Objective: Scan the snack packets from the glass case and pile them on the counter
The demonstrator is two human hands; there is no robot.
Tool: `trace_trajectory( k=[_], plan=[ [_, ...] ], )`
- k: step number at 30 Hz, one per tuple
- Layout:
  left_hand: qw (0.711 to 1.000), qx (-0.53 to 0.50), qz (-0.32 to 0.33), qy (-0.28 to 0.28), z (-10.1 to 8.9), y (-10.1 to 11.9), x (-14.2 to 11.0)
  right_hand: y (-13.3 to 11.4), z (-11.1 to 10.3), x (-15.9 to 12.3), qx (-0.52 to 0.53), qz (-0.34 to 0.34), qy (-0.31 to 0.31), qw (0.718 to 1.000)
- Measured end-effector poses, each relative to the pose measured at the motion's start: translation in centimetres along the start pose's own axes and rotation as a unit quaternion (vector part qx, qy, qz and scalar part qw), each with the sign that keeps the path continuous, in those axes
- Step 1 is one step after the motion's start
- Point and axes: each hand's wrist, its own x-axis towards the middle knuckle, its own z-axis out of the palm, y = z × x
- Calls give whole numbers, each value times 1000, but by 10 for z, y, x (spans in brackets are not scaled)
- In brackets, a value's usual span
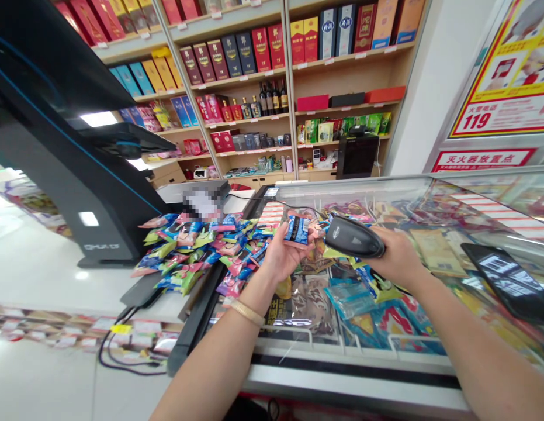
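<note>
A small blue snack packet (297, 230) with a white barcode label lies in my left hand (283, 255), its fingers and thumb closed about the packet's edges. My right hand (397, 255) grips a black barcode scanner (356, 236) by its handle. The scanner's head points left at the packet, a short gap away. Just left of my left hand, a heap of small blue, green and pink packets (197, 245) spreads over the counter and onto the freezer's glass top. More packets lie on the glass behind the scanner.
A glass-topped freezer (293, 374) full of bagged food stands before me. At the far left, a dark checkout terminal (109, 193) rises from the white counter (35, 263). A phone or tablet (508, 280) lies on the glass at right. Shelves (245, 78) of boxes and bottles stand behind.
</note>
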Motion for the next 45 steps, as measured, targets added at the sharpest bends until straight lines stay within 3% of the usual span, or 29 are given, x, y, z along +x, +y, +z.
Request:
trace_trajectory(
  k=[17,21,23,24,26,28,29,31,35,39,42,45],
  plan=[
    [998,50,38,8,0,-4,2,-3,-2,1,12,-4,0,1000],
    [979,158,116,52,-5,-6,7,0,-4,1,6,-11,16,1000],
    [924,298,216,102,-6,0,6,2,-4,0,6,-19,29,999],
    [872,387,269,129,-7,5,4,3,-4,0,7,-24,36,999],
    [732,564,335,185,-9,16,-2,5,-4,0,4,-32,50,998],
    [595,694,326,242,-11,28,-10,6,-4,-1,-5,-40,65,997],
    [543,738,300,264,-12,33,-14,7,-4,-1,-9,-43,70,997],
    [482,796,234,282,-14,40,-20,9,-5,-2,-14,-42,71,996],
    [434,850,142,263,-18,43,-26,13,-5,-3,-16,-14,69,997],
    [417,856,157,262,-19,40,-24,19,-4,-2,-32,19,91,995],
    [448,825,236,253,-16,30,-18,21,-9,0,-35,36,106,993],
    [510,786,318,147,-12,9,-10,22,-15,3,-44,56,119,990]
  ],
)
